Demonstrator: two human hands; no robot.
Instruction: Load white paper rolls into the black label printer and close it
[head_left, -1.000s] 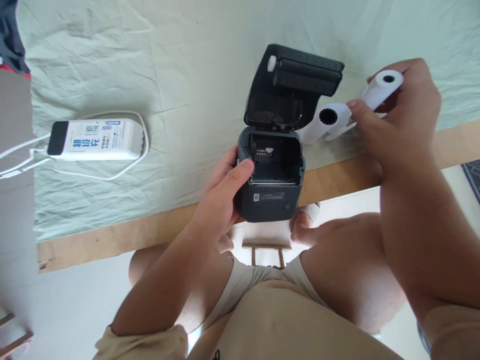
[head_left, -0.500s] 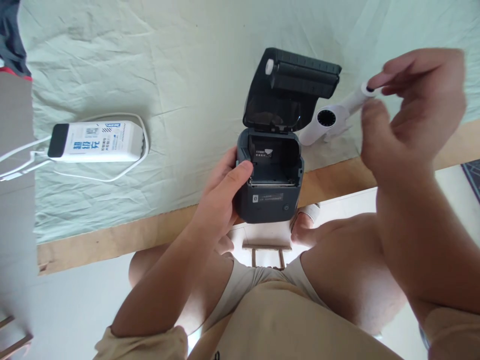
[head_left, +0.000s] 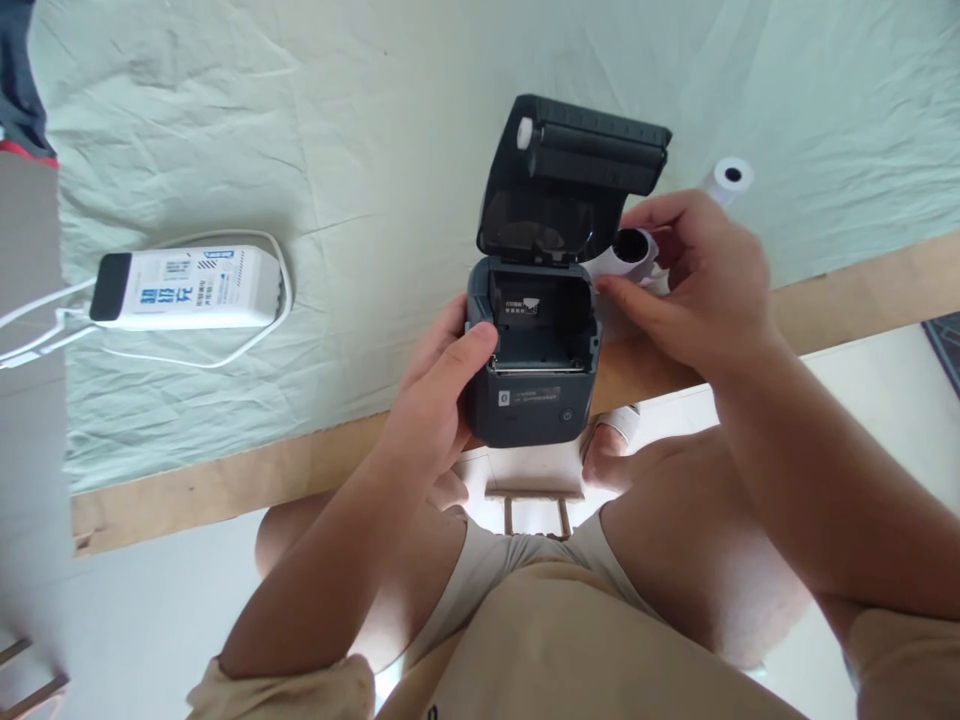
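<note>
My left hand [head_left: 439,385] grips the left side of a dark label printer [head_left: 536,405], its thumb on the rim. The printer's lid [head_left: 574,175] stands raised, showing a hollow compartment with a small printed sticker inside. Just right of the lid, my right hand [head_left: 697,275] has its thumb and fingers around a white roll [head_left: 611,262] with a dark round core. Part of that roll is hidden by the lid and fingers. A smaller white roll [head_left: 731,176] with a dark hole rests on the cloth beyond my right hand.
On the left, a white power strip [head_left: 187,287] with a looped white cable lies on the pale green cloth [head_left: 360,120]. The table's wooden edge [head_left: 225,490] runs below the printer. Dark fabric [head_left: 16,80] is at the top left corner.
My right hand has left the smaller roll and moved left and down to the larger roll beside the printer. My left hand still holds the printer, which has shifted slightly left in view.
</note>
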